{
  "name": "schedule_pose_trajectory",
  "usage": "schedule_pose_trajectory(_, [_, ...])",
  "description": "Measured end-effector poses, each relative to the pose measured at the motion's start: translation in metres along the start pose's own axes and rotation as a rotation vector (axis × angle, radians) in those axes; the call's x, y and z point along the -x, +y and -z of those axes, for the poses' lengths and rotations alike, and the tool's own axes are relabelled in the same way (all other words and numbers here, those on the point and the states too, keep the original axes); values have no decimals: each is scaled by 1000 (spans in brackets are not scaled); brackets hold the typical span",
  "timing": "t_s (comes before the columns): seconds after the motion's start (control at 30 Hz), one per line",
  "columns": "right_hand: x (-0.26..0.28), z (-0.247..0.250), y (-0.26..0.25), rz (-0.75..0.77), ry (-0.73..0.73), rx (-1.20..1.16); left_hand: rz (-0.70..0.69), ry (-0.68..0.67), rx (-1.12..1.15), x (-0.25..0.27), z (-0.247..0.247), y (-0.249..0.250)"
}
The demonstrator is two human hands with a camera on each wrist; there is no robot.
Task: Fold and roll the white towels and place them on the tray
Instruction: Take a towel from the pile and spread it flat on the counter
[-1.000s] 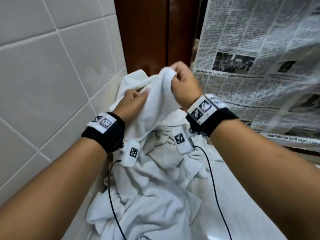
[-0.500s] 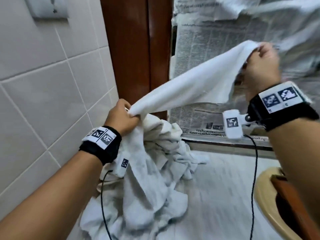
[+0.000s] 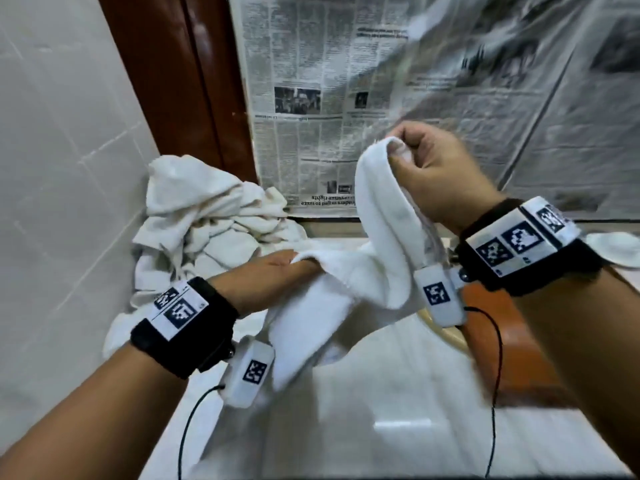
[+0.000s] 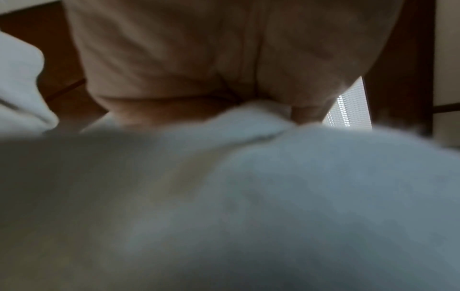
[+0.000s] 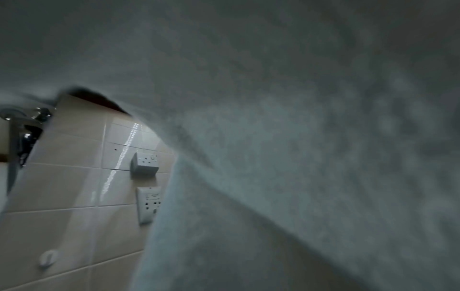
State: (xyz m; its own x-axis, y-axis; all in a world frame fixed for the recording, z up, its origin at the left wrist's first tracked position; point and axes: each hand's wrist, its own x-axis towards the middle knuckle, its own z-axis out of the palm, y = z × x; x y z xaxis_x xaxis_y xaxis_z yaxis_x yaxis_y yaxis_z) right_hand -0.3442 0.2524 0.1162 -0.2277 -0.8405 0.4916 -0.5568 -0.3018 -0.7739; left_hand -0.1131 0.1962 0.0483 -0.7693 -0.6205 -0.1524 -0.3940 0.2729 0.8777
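One white towel (image 3: 377,244) hangs slack between my two hands above the white counter. My right hand (image 3: 420,157) pinches its upper edge, raised at centre right. My left hand (image 3: 277,268) grips the other end lower down, its fingertips buried in the cloth. A heap of crumpled white towels (image 3: 207,220) lies in the back left corner against the tiled wall. In the left wrist view my palm (image 4: 224,59) closes on the towel (image 4: 248,187). The towel (image 5: 298,137) covers most of the right wrist view, hiding that hand. A brown tray (image 3: 505,327) shows under my right forearm.
Newspaper (image 3: 346,81) covers the back wall beside a dark wooden frame (image 3: 180,81). White tiles (image 3: 52,168) close off the left side. Glossy white counter (image 3: 381,427) spreads in front. Sockets (image 5: 145,162) sit on the tiled wall in the right wrist view. Another white cloth (image 3: 620,245) peeks out at far right.
The towel was stretched taut between my hands; now it hangs slack away from the heap. My right hand has come down and inward, my left has moved right and forward.
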Motion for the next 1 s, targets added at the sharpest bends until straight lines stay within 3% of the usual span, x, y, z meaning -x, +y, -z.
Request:
schedule_pose_trajectory(0.23, [114,31,1,-118,-268,-59,360,-47,599,107,-120,-36])
schedule_pose_trajectory(0.3, [136,33,-3,-137,-293,-57,392,-72,666,133,-142,-41])
schedule_pose_trajectory(0.47, [171,33,-17,-203,-348,-19,362,-51,436,160,-156,-53])
schedule_pose_trajectory(0.53, [190,29,-21,-245,-371,80,291,5,105,159,-156,-57])
schedule_pose_trajectory(0.6, [209,18,-22,-260,-413,217,238,190,-173,158,-158,-63])
schedule_pose_trajectory(0.63, [219,11,-23,-271,-427,268,200,239,-144,160,-162,-63])
schedule_pose_trajectory(0.7, [233,-2,-27,-302,-455,313,98,234,147,165,-173,-63])
schedule_pose_trajectory(0.77, [244,-18,-30,-347,-484,337,43,83,381,169,-186,-62])
schedule_pose_trajectory(0.83, [253,-31,-33,-363,-511,312,-6,20,233,170,-197,-67])
schedule_pose_trajectory(0.9, [259,-35,-37,-348,-525,292,-3,158,-59,169,-199,-78])
schedule_pose_trajectory(1.0, [261,-20,-35,-317,-567,401,-17,359,-256,167,-181,-86])
